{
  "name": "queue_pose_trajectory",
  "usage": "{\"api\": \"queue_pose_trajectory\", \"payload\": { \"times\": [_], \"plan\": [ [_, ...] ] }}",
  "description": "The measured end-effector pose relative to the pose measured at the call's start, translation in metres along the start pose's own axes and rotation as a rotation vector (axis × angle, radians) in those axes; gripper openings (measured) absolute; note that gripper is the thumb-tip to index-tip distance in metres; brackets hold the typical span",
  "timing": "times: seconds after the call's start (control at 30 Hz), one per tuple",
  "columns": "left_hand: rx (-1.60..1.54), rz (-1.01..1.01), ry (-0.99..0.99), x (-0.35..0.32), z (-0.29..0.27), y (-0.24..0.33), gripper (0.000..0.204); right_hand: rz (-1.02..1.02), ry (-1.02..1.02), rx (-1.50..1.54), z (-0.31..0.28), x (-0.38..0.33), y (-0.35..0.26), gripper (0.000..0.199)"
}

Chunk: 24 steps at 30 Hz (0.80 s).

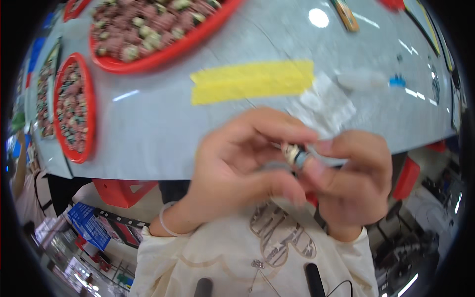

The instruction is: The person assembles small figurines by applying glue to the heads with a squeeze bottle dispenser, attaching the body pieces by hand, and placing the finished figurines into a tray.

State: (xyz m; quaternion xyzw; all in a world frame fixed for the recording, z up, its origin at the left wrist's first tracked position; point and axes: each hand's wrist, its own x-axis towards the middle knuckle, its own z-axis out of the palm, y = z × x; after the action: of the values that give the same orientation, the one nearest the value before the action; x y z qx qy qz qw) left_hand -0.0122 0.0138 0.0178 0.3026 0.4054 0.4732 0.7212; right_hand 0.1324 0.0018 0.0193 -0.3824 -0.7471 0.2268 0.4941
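Observation:
A small painted figure (295, 154), with cream, dark and pinkish parts, is held between my two hands in front of my chest. My right hand (358, 173) pinches it with thumb and fingers. Around its other side curls my left hand (237, 161), with the fingers bent over it and the thumb below. Motion blurs the fingertips, and they hide part of the figure. Just beyond my hands, crumpled white tissue (329, 104) lies on the grey table (148, 133).
Strips of yellow tape (252, 81) stick to the table. A large red basin (163, 62) and a smaller red tray (90, 109) hold many small pink and cream pieces. A white tube with a blue tip (368, 80) and an orange-yellow tool (345, 17) lie farther right.

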Motion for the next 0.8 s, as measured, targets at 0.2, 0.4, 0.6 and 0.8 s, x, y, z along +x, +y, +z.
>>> {"api": "queue_pose_trajectory", "payload": {
  "times": [0.2,0.4,0.6,0.8],
  "plan": [
    [0.481,0.760,0.352,0.018,-0.076,0.068,0.023,-0.148,0.137,-0.289,-0.026,-0.010,0.009,0.035],
    [1.548,0.796,0.281,0.044,-0.099,0.122,0.022,0.167,0.345,-0.234,-0.051,-0.012,0.029,0.030],
    [1.776,0.854,0.097,0.101,-0.060,0.102,0.016,0.377,0.415,-0.116,-0.043,-0.001,0.039,0.020],
    [1.477,0.618,-0.005,0.095,-0.070,0.115,0.019,0.471,0.385,-0.128,-0.041,0.002,0.041,0.023]
  ]
}}
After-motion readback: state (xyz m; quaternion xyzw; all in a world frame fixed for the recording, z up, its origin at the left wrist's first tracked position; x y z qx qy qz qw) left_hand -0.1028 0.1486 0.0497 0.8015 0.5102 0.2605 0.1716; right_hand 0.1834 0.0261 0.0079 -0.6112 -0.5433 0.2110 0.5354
